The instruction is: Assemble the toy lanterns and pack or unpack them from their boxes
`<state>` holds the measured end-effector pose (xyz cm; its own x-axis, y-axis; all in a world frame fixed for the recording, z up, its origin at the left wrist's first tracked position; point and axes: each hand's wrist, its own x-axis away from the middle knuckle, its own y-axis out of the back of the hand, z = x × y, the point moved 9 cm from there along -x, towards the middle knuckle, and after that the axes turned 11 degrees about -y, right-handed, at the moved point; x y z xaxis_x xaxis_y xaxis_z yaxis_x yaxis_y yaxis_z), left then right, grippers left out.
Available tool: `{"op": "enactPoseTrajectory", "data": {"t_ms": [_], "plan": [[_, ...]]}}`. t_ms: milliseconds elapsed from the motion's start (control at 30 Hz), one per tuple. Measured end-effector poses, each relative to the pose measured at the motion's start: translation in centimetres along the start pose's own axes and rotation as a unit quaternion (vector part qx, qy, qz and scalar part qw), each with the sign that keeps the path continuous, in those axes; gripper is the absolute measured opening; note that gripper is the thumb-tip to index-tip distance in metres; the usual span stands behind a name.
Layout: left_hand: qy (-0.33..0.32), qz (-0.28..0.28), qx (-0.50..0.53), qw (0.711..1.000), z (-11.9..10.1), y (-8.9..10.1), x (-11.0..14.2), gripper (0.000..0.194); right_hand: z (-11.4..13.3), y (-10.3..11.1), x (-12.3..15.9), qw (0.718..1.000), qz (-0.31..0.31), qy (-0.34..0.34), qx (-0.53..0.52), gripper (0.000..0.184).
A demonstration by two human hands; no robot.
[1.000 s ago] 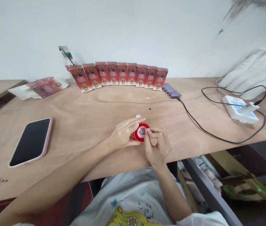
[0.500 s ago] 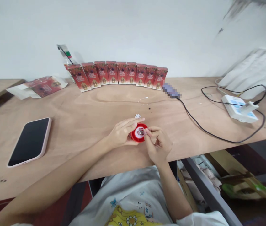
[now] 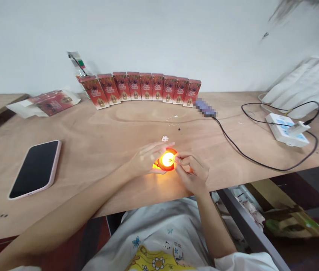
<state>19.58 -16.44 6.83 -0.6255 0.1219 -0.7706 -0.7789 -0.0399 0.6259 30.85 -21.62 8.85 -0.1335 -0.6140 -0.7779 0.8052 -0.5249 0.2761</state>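
A small round red lamp [image 3: 167, 160] glows bright orange-yellow near the front edge of the wooden table [image 3: 105, 139]. My left hand [image 3: 145, 160] is wrapped round its left side and holds it. The fingertips of my right hand [image 3: 192, 173] are pinched together against the lamp's right edge; whatever small part they press is too small to make out. A tiny white piece [image 3: 164, 138] lies on the table just behind the lamp.
A row of several red boxes [image 3: 142, 87] stands along the wall. A phone in a pink case [image 3: 35, 168] lies face up at the left. A black cable [image 3: 249, 150] runs to a white power strip [image 3: 286, 130] at the right. Flat red packaging [image 3: 49, 102] lies back left.
The lamp has lit up and now throws orange light on both hands and the table. My hands have kept their places around it.
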Motion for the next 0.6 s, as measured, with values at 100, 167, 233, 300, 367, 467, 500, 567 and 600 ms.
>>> {"op": "enactPoseTrajectory", "data": {"t_ms": [100, 167, 233, 300, 367, 467, 500, 567, 600], "plan": [[0.007, 0.010, -0.001, 1.000, 0.08, -0.04, -0.01, 0.077, 0.07, -0.05, -0.06, 1.000, 0.005, 0.003, 0.001, 0.022], [0.008, 0.008, 0.000, 1.000, 0.04, 0.11, -0.11, 0.076, 0.19, -0.11, -0.06, 1.000, 0.012, 0.008, 0.000, 0.022], [0.018, 0.014, -0.005, 1.000, 0.10, 0.12, -0.21, 0.070, 0.33, -0.16, -0.05, 1.000, 0.017, 0.013, 0.000, 0.023], [0.033, 0.028, -0.014, 0.999, 0.24, 0.04, -0.29, 0.062, 0.44, -0.16, -0.08, 1.000, 0.017, 0.014, 0.005, 0.023], [0.042, 0.035, -0.024, 0.998, 0.30, 0.05, -0.35, 0.053, 0.44, -0.14, -0.13, 1.000, 0.006, 0.006, 0.017, 0.022], [0.043, 0.031, -0.022, 0.998, 0.33, 0.16, -0.39, 0.041, 0.33, -0.27, -0.07, 0.999, -0.014, -0.009, 0.029, 0.021], [0.043, 0.029, -0.019, 0.998, 0.37, 0.16, -0.35, 0.038, 0.23, -0.38, -0.01, 0.999, -0.017, -0.017, 0.027, 0.020], [0.040, 0.026, -0.020, 0.999, 0.40, 0.09, -0.25, 0.034, -0.05, -0.61, 0.17, 0.999, -0.023, -0.037, 0.021, 0.018], [0.036, 0.024, -0.024, 0.999, 0.38, 0.05, -0.18, 0.033, -0.20, -0.67, 0.25, 0.998, -0.027, -0.047, 0.021, 0.017]]}}
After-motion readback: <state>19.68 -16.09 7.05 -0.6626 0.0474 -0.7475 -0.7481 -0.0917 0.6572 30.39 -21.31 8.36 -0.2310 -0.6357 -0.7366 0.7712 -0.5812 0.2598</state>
